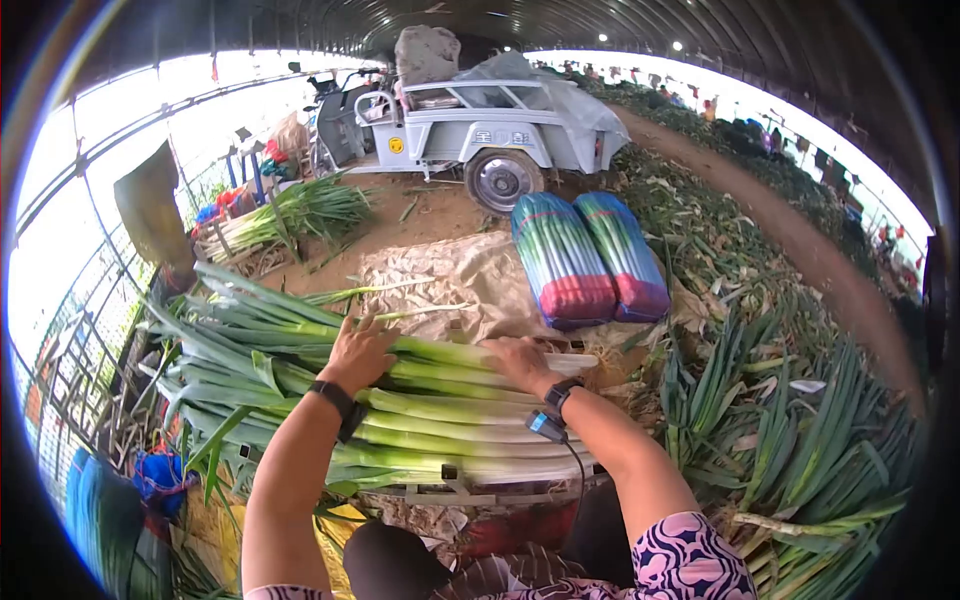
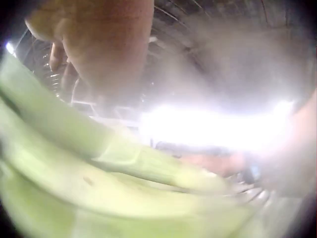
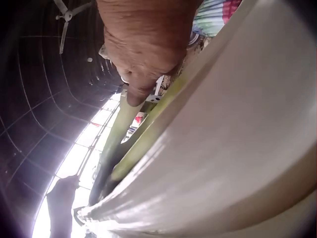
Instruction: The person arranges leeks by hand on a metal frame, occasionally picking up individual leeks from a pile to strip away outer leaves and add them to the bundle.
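Patterned sleeve (image 1: 690, 560): nearest to us, at the lower edge of the head view, it covered the right upper arm; both forearms were bare and reached forward.
Left grip (image 1: 358, 352): it lay palm down on the leeks (image 1: 430, 425), fingers spread and fairly straight, pressing on the green part of the stalks; it clasped nothing that we could see.
Right grip (image 1: 520, 362): it rested on the same pile, nearer the white ends; the right wrist view showed a fingertip pressed against a green stalk, yet we could not tell whether the fingers closed round it.
Leeks: a stack of long stalks lay crosswise before the person under both grips, white shanks to the right, green leaves fanned out to the left.
Worktop (image 1: 470, 492): a low metal frame carried the stack; only its near edge showed.
Wrist bands (image 1: 335, 398): a dark band sat on each wrist, and a cable ran from the right one.
Wrapped bundles (image 1: 590, 260): two bound bundles lay side by side on the ground beyond the pile, well apart from both grips.
Sheet (image 1: 440, 275): a crumpled pale sheet lay between the pile and the bundles.
Loose leeks (image 1: 810, 450): more stalks were heaped on the ground to the right.
Cart (image 1: 480, 125): a grey three-wheeled cart stood farther back under the arched roof.
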